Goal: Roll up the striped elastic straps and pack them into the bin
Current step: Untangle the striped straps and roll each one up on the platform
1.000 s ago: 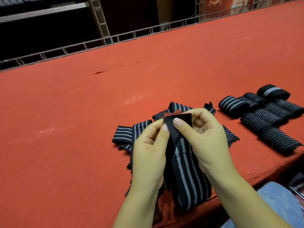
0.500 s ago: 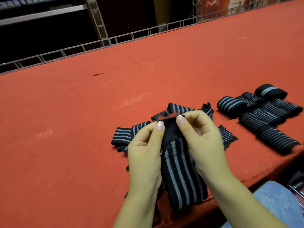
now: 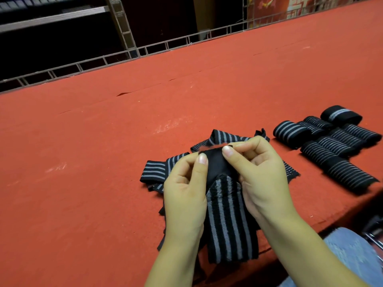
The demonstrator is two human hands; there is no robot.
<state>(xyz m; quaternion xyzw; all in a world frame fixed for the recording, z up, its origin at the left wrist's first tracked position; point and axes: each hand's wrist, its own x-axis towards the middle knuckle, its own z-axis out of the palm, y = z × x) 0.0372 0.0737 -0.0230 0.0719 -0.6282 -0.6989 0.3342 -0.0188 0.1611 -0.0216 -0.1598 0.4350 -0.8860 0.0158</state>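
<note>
A black elastic strap with grey stripes [image 3: 226,222] hangs from both my hands down over the near table edge. My left hand [image 3: 184,195] and my right hand [image 3: 261,175] pinch its plain black end [image 3: 214,162], which is folded over at the top. Under my hands a loose pile of unrolled striped straps [image 3: 157,170] lies on the red table. Several rolled straps [image 3: 335,146] sit in a cluster to the right, near the front edge. No bin shows in the head view.
The red felt table [image 3: 103,162] runs far left and back. A metal wire rail [image 3: 157,48] borders its far edge, with dark shelving behind. My knee in blue jeans [image 3: 352,251] shows below the table's near right edge.
The flat black end that stood up between my fingers has been folded down and tucked in. My hands have come a little closer together on it.
</note>
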